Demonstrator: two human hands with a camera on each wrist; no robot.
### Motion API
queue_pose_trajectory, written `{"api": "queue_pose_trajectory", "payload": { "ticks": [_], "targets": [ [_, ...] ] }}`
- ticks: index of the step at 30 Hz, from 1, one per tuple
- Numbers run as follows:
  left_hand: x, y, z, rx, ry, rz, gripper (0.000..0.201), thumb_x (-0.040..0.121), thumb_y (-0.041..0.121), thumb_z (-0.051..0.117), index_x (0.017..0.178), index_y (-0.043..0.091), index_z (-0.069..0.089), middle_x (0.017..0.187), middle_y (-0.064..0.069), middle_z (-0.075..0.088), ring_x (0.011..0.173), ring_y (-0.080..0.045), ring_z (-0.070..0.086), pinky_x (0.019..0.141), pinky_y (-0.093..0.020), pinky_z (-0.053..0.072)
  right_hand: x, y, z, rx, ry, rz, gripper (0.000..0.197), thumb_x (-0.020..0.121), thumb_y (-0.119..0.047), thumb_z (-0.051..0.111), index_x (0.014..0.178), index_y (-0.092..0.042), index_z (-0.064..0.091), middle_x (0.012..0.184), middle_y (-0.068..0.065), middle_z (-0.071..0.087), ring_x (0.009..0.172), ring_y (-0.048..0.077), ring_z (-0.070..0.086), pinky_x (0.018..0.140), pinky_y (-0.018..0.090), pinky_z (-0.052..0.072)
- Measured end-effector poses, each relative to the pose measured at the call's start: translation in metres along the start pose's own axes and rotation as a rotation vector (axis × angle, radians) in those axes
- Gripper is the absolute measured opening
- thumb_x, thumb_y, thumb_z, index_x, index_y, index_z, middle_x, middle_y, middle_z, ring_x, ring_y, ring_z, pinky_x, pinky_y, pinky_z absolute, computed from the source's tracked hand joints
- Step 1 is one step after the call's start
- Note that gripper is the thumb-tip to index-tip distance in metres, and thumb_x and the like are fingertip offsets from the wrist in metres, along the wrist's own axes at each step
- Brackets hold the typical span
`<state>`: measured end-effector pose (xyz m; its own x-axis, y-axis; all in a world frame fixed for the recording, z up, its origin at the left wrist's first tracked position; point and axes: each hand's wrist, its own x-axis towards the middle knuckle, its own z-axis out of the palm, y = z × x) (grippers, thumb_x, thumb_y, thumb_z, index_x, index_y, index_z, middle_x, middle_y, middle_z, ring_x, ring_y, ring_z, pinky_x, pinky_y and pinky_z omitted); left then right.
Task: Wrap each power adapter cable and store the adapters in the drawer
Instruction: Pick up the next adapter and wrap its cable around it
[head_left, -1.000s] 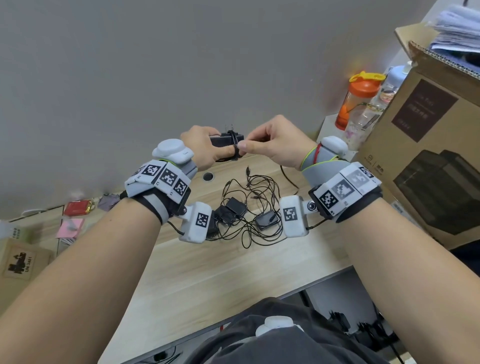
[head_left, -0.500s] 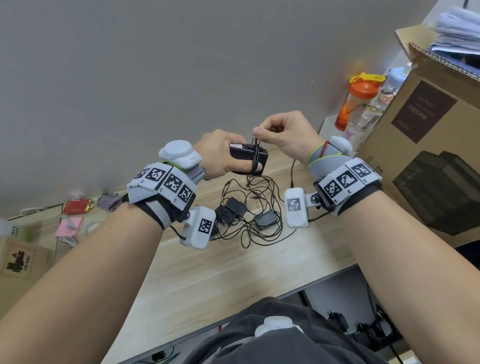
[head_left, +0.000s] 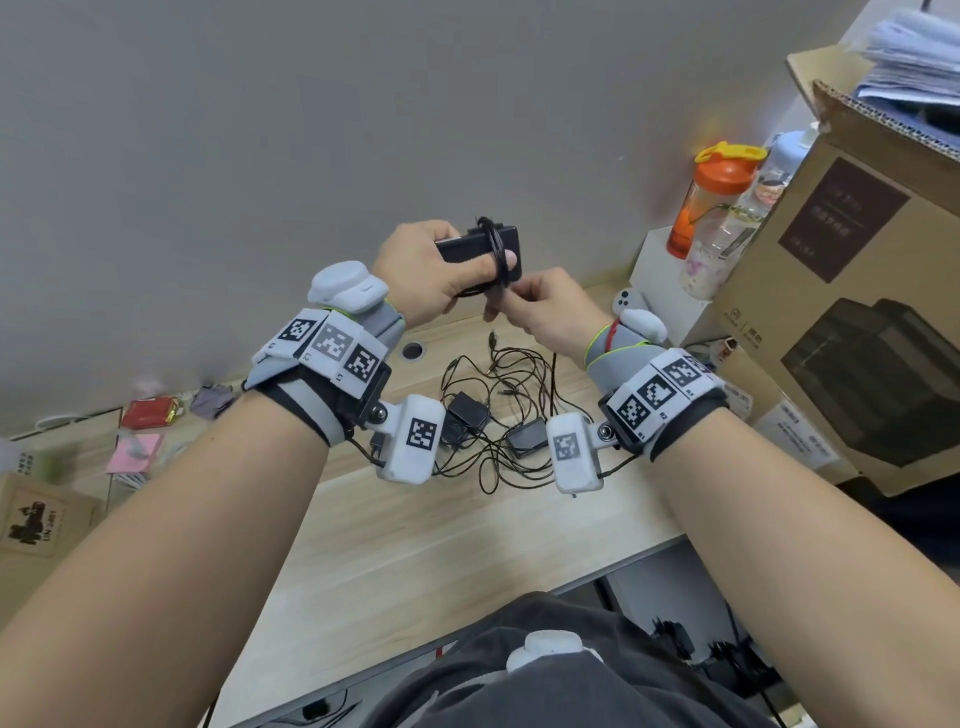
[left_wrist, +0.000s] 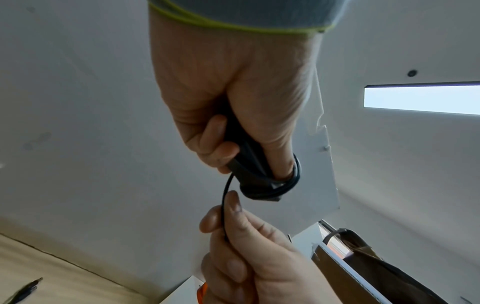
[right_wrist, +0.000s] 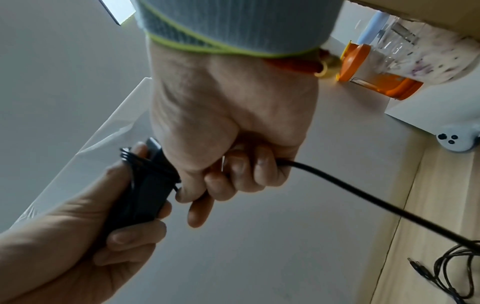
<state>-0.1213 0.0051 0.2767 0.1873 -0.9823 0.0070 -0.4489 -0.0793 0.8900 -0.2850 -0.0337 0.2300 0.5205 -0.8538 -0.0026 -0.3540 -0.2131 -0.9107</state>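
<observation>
1. Adapter (head_left: 475, 248) is held above the table (head_left: 415, 545) in our left hand (head_left: 431, 270), fingers curled round it, long axis pointing right.
2. Cable (left_wrist: 224, 197) is pinched just below its right end by our right hand (head_left: 550, 312); that hand must circle next.

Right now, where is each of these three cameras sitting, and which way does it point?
Head: on the person's head, looking down at the desk; both forearms, left hand and right hand show.
Left wrist: looks along the left hand, tilted up at the ceiling.
Right wrist: looks along the right hand past the bottle.
All three share the adapter and its cable.
</observation>
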Motion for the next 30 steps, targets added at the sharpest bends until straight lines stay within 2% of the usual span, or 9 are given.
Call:
{"api": "queue_pose_trajectory", "payload": {
  "ticks": [4, 6, 11, 13, 16, 20, 23, 27, 30],
  "targets": [
    [0.007, -0.01, -0.008, 0.049, 0.116, -0.064, 0.058, 0.047, 0.071, 0.076, 0.068, 0.022, 0.053, 0.063, -0.005, 0.061, 0.05, -0.022, 0.051, 0.056, -0.034, 0.042, -0.006, -0.007, 0.0, -0.067, -0.049, -0.058, 0.027, 0.096, -0.034, 0.061, 0.08, -0.019, 0.076, 0.047, -0.01, 0.027, 0.047, 0.008, 0.021, 0.049, 0.023, 0.019],
    [0.009, -0.017, -0.013, 0.143, 0.129, -0.091, 0.059, 0.051, 0.073, 0.075, 0.07, 0.022, 0.052, 0.065, -0.003, 0.06, 0.055, -0.024, 0.054, 0.059, -0.036, 0.045, -0.006, -0.012, -0.001, -0.102, -0.049, -0.058, 0.023, 0.094, -0.033, 0.064, 0.081, -0.018, 0.076, 0.041, -0.01, 0.029, 0.043, 0.007, 0.025, 0.046, 0.018, 0.02],
    [0.005, -0.027, -0.019, 0.429, 0.077, -0.125, 0.047, 0.067, 0.064, 0.076, 0.075, 0.024, 0.052, 0.067, 0.003, 0.059, 0.065, -0.022, 0.057, 0.057, -0.029, 0.04, -0.001, -0.021, -0.008, -0.136, -0.047, -0.106, 0.016, 0.089, -0.032, 0.071, 0.076, -0.025, 0.076, 0.051, -0.011, 0.041, 0.053, 0.006, 0.031, 0.052, 0.021, 0.026],
    [0.002, -0.027, -0.017, 0.476, 0.022, -0.113, 0.044, 0.067, 0.06, 0.078, 0.074, 0.025, 0.052, 0.07, 0.004, 0.058, 0.068, -0.02, 0.055, 0.054, -0.029, 0.037, 0.004, -0.023, -0.013, -0.157, -0.028, -0.135, 0.014, 0.087, -0.033, 0.072, 0.075, -0.026, 0.076, 0.058, -0.005, 0.049, 0.058, 0.008, 0.036, 0.057, 0.024, 0.031],
    [-0.004, -0.023, -0.015, 0.495, -0.065, -0.105, 0.043, 0.068, 0.055, 0.08, 0.071, 0.023, 0.051, 0.072, 0.001, 0.059, 0.065, -0.019, 0.053, 0.052, -0.029, 0.036, 0.01, -0.023, -0.022, -0.147, 0.018, -0.151, 0.012, 0.084, -0.033, 0.075, 0.074, -0.026, 0.073, 0.066, -0.003, 0.063, 0.063, 0.005, 0.046, 0.065, 0.024, 0.041],
    [-0.011, -0.015, -0.009, 0.467, -0.177, -0.076, 0.045, 0.066, 0.052, 0.083, 0.073, 0.02, 0.052, 0.074, -0.002, 0.062, 0.064, -0.024, 0.058, 0.053, -0.029, 0.041, 0.016, -0.022, -0.03, -0.083, 0.081, -0.139, 0.017, 0.082, -0.029, 0.078, 0.069, -0.026, 0.069, 0.063, -0.006, 0.062, 0.057, 0.0, 0.048, 0.065, 0.019, 0.042],
    [-0.014, -0.01, -0.006, 0.43, -0.227, -0.034, 0.046, 0.065, 0.053, 0.084, 0.073, 0.021, 0.052, 0.077, -0.007, 0.065, 0.067, -0.031, 0.061, 0.056, -0.034, 0.046, 0.02, -0.017, -0.036, -0.053, 0.122, -0.138, 0.017, 0.082, -0.03, 0.078, 0.07, -0.024, 0.068, 0.066, -0.006, 0.064, 0.061, 0.003, 0.052, 0.07, 0.022, 0.047],
    [-0.017, -0.003, -0.004, 0.299, -0.283, -0.006, 0.052, 0.059, 0.056, 0.086, 0.076, 0.019, 0.053, 0.081, -0.021, 0.068, 0.054, -0.027, 0.056, 0.051, -0.043, 0.049, 0.02, -0.007, -0.039, -0.037, 0.149, -0.127, 0.019, 0.084, -0.033, 0.075, 0.07, -0.023, 0.068, 0.07, -0.001, 0.061, 0.066, 0.008, 0.048, 0.071, 0.026, 0.044],
    [-0.018, 0.0, -0.001, 0.218, -0.3, 0.011, 0.054, 0.052, 0.061, 0.084, 0.071, 0.022, 0.051, 0.075, -0.021, 0.064, 0.051, -0.025, 0.051, 0.045, -0.052, 0.05, 0.017, -0.003, -0.034, -0.038, 0.145, -0.128, 0.022, 0.09, -0.033, 0.069, 0.071, -0.023, 0.068, 0.07, 0.0, 0.06, 0.066, 0.009, 0.046, 0.068, 0.025, 0.04]
  ]
}}
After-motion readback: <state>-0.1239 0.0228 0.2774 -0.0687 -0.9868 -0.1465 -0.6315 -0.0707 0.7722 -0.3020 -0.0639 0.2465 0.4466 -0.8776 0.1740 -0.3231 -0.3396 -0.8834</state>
